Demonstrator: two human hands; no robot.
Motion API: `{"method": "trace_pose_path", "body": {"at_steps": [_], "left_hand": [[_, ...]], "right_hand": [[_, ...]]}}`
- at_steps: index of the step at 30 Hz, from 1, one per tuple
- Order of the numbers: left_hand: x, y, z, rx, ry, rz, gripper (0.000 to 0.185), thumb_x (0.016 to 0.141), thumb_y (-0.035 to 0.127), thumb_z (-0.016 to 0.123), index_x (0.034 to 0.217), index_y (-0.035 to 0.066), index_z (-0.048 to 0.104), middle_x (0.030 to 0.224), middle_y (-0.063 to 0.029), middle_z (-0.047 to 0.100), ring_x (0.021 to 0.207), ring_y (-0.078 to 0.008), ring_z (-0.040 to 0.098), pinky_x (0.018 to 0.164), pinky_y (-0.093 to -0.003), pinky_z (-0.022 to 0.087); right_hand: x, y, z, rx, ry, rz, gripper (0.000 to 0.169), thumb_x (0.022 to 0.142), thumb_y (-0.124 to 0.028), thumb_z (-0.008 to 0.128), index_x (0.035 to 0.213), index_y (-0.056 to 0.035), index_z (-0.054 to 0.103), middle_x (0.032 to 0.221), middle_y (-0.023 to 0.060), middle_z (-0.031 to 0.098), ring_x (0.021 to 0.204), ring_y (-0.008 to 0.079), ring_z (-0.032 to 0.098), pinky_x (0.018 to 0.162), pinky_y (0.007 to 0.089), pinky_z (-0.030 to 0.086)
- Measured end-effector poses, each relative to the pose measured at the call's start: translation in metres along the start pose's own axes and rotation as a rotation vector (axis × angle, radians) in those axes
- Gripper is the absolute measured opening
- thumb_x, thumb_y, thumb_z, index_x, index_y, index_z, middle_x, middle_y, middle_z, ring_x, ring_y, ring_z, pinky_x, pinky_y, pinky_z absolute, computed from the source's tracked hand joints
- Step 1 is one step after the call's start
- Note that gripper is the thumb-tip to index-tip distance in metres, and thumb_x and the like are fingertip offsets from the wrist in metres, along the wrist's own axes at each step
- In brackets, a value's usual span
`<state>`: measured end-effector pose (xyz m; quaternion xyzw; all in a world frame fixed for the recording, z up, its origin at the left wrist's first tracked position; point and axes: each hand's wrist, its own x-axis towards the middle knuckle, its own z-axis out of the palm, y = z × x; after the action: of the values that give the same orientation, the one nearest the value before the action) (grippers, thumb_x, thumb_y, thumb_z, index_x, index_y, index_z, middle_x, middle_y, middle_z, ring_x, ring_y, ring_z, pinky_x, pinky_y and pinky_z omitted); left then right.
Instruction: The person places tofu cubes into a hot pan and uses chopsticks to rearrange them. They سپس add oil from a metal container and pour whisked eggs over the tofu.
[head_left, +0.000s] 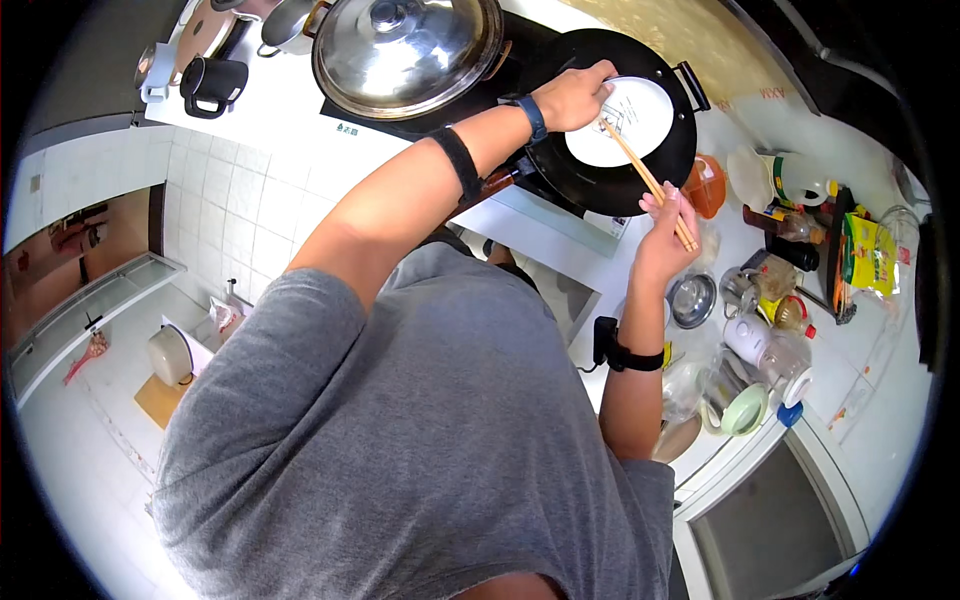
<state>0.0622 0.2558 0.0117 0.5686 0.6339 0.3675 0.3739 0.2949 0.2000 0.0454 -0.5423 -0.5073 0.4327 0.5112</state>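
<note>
A white plate (641, 139) with a printed drawing and writing is over a black wok (555, 64), and food is not visible on it. My left hand (576, 97), with a dark blue band at the wrist, grips the plate's upper left rim. Lower right of the plate, my right hand (669, 232) holds a pair of wooden chopsticks (637, 163). Their tips reach over the printed drawing, and whether they touch the plate I cannot tell. The wok's wooden handle (501, 180) is partly hidden behind my left forearm.
A large lidded steel pan (405, 52) stands left of the wok on the black cooktop. Farther left is a black mug-like pitcher (214, 86). Bottles, a steel bowl (691, 300), a blender (750, 337) and a green-lidded jug (744, 409) crowd the right counter. An orange container (705, 186) sits beside the wok.
</note>
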Motion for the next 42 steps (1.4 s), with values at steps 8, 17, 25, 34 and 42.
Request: {"method": "trace_pose_path", "body": {"at_steps": [8, 17, 25, 34, 42], "left_hand": [[0.002, 0.005, 0.012, -0.005, -0.021, 0.003, 0.03, 0.107, 0.025, 0.045, 0.128, 0.006, 0.052, 0.108, -0.028, 0.068, 0.106, -0.0457, 0.065, 0.091, -0.0498, 0.051], [-0.002, -0.001, 0.01, -0.115, 0.035, -0.017, 0.03, 0.105, 0.022, 0.046, 0.127, 0.003, 0.054, 0.107, -0.0283, 0.069, 0.104, -0.0442, 0.066, 0.094, -0.0487, 0.05], [0.004, -0.023, 0.004, -0.21, 0.091, -0.083, 0.03, 0.104, 0.024, 0.048, 0.124, 0.004, 0.055, 0.111, -0.0263, 0.068, 0.106, -0.0404, 0.067, 0.092, -0.0454, 0.051], [0.028, -0.029, -0.011, -0.461, 0.102, -0.193, 0.024, 0.104, 0.021, 0.053, 0.118, 0.002, 0.056, 0.1, -0.0095, 0.063, 0.093, -0.0172, 0.059, 0.085, -0.0341, 0.049], [0.031, -0.029, -0.014, -0.528, 0.239, -0.405, 0.043, 0.108, 0.031, 0.045, 0.127, -0.007, 0.053, 0.12, -0.0224, 0.063, 0.11, -0.027, 0.062, 0.095, -0.0386, 0.049]], "right_hand": [[0.004, 0.009, -0.009, 0.012, -0.081, 0.062, 0.023, 0.101, -0.009, 0.062, 0.106, 0.0125, 0.07, 0.093, 0.0178, 0.073, 0.074, 0.0207, 0.073, 0.066, 0.0303, 0.062], [0.009, -0.004, -0.027, -0.058, -0.036, 0.002, 0.028, 0.102, -0.014, 0.062, 0.105, 0.0128, 0.069, 0.095, 0.0191, 0.073, 0.07, 0.0211, 0.072, 0.067, 0.0311, 0.062], [0.018, -0.009, 0.003, 0.06, -0.046, -0.06, 0.028, 0.103, -0.013, 0.059, 0.106, 0.0131, 0.068, 0.096, 0.0192, 0.073, 0.076, 0.0212, 0.073, 0.071, 0.0299, 0.061], [0.05, -0.008, 0.048, 0.122, -0.045, -0.062, 0.029, 0.102, -0.015, 0.061, 0.103, 0.0131, 0.069, 0.091, 0.0178, 0.074, 0.072, 0.0194, 0.072, 0.069, 0.0281, 0.061], [0.048, -0.032, 0.037, -0.083, -0.127, -0.13, 0.019, 0.099, -0.008, 0.063, 0.1, 0.0092, 0.071, 0.091, 0.0181, 0.074, 0.07, 0.0181, 0.071, 0.067, 0.0282, 0.058]]}}
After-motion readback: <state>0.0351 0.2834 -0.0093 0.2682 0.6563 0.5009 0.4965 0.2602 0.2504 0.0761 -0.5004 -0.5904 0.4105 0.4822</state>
